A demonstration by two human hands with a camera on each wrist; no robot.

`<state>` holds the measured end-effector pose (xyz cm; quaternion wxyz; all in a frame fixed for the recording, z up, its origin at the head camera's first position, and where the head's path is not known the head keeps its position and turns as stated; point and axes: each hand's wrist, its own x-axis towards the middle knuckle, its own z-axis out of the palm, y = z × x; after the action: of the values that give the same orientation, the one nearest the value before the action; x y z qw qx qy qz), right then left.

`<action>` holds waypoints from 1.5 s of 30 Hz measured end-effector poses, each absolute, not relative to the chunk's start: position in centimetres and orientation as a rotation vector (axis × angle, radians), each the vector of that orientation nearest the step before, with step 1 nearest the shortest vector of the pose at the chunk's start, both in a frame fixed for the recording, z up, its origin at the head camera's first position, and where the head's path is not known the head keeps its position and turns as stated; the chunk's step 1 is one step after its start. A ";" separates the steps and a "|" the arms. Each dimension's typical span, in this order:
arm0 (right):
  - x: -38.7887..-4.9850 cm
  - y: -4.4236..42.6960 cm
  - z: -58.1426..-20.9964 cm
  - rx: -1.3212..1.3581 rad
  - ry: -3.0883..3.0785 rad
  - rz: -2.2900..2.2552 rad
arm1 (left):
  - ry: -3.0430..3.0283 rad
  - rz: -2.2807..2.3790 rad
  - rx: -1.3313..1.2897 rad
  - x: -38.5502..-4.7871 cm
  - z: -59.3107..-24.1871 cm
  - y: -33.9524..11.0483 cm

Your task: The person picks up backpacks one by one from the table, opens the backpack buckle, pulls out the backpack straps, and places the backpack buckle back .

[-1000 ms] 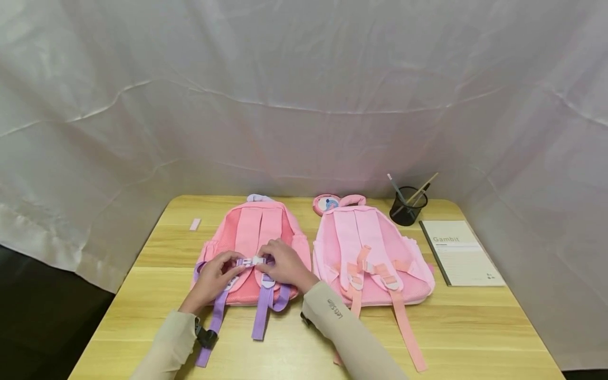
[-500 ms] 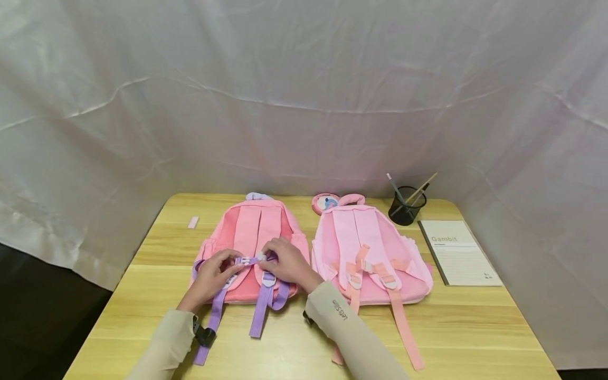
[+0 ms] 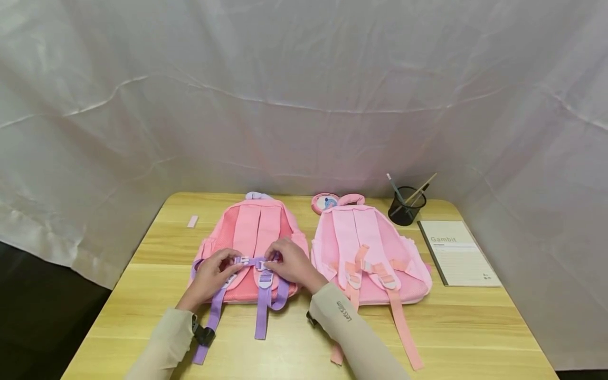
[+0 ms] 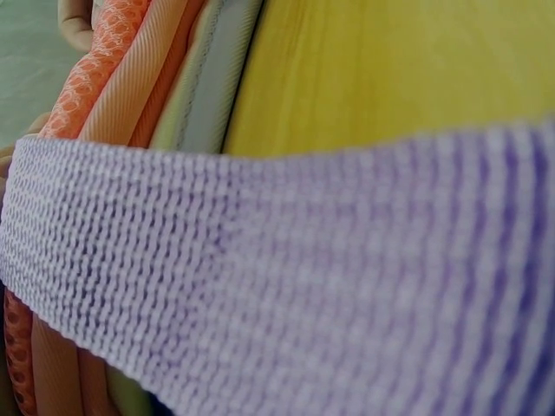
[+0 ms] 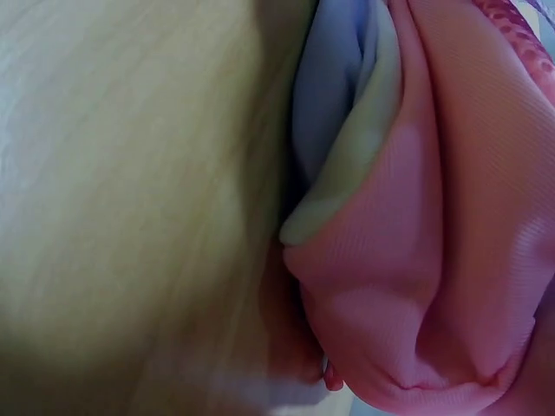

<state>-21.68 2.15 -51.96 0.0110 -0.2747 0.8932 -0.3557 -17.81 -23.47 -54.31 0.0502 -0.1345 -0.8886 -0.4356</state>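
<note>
In the head view, the coral backpack (image 3: pixel 246 224) lies on the table (image 3: pixel 294 348). Across its lower middle, the left hand (image 3: pixel 212 274) pinches a white buckle (image 3: pixel 244 260) between nearly closed fingers; the right hand (image 3: pixel 291 264) pinches the purple strap (image 3: pixel 255 261), fingers likewise nearly closed. Right of the coral backpack lies a light pink backpack (image 3: pixel 345 227). In the left wrist view, purple webbing (image 4: pixel 260 260) crosses before the coral backpack's edge. In the right wrist view, the coral backpack's side bulges beside the table; the grip cannot be told there.
</note>
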 end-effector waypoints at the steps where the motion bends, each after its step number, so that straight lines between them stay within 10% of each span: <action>1: -21.7 2.2 -52.0 -0.860 2.788 -1.106 | -2.708 -1.329 -0.410 -17.9 -54.3 -23.5; 45: -22.8 1.8 -51.7 -0.860 2.765 -1.239 | -2.686 -1.410 -0.496 -18.0 -54.7 -24.6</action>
<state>-22.78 1.83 -51.75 -0.0040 -0.2729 0.8779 -0.3934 -18.04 -24.55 -54.67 0.0339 -0.1611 -0.8734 -0.4583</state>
